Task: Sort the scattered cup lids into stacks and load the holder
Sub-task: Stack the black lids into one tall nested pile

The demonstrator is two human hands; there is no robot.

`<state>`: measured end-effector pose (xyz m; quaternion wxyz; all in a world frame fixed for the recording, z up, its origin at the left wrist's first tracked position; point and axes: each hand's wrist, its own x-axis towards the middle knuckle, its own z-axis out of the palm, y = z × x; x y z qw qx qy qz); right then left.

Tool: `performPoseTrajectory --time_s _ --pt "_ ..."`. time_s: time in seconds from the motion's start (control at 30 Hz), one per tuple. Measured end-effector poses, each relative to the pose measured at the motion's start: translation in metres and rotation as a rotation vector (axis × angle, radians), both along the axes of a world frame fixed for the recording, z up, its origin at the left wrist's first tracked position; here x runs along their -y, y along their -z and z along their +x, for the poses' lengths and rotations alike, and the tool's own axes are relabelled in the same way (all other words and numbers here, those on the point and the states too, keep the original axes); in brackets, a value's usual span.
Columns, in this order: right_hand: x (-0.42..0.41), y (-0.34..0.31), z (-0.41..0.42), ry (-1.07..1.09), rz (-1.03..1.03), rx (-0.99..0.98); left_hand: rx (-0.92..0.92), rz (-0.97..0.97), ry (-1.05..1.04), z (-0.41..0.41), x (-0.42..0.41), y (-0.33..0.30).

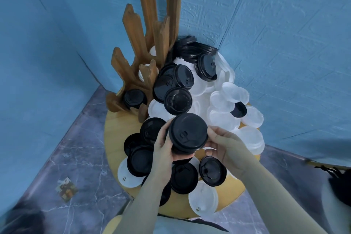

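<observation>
I hold a stack of black lids (187, 133) above the round wooden table (117, 135). My left hand (164, 148) grips the stack's left side and underside. My right hand (226, 144) pinches its right rim. Loose black lids (142, 159) lie scattered below my hands, and more black lids (177, 100) sit in the heap behind. White lids (228, 100) pile up on the right. The wooden holder (133, 59) stands at the table's back left, with a black lid (134, 98) in its front slot and white lids (152, 51) deeper in.
Blue walls close in behind and on both sides of the table. A grey marbled floor (76, 157) lies to the left, with a small picture card (66, 189) on it. A white lid (203, 197) sits at the table's near edge.
</observation>
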<state>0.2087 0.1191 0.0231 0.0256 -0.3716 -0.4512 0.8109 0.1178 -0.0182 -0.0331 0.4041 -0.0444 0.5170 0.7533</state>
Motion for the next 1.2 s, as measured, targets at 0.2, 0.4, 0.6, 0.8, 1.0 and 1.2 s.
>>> performPoseTrajectory --time_s 0.2,0.4,0.6,0.8,1.0,1.2 --pt "-0.004 -0.004 -0.003 0.009 0.252 0.083 0.003 0.058 0.049 0.006 0.004 0.004" --pt "0.005 0.004 -0.008 -0.091 0.685 0.217 0.005 0.029 -0.008 0.004 0.009 0.001" --pt "0.018 0.016 -0.022 -0.124 0.312 0.058 -0.055 0.008 -0.060 -0.003 0.016 0.000" --pt "0.022 0.025 -0.045 -0.270 0.579 0.057 -0.053 -0.020 -0.172 -0.015 0.029 0.001" --pt "-0.001 0.043 -0.091 -0.082 1.247 0.174 -0.091 -0.068 -0.247 -0.030 0.045 0.004" --pt "-0.023 0.057 -0.108 -0.125 1.174 0.262 -0.088 -0.079 -0.252 -0.037 0.058 0.006"
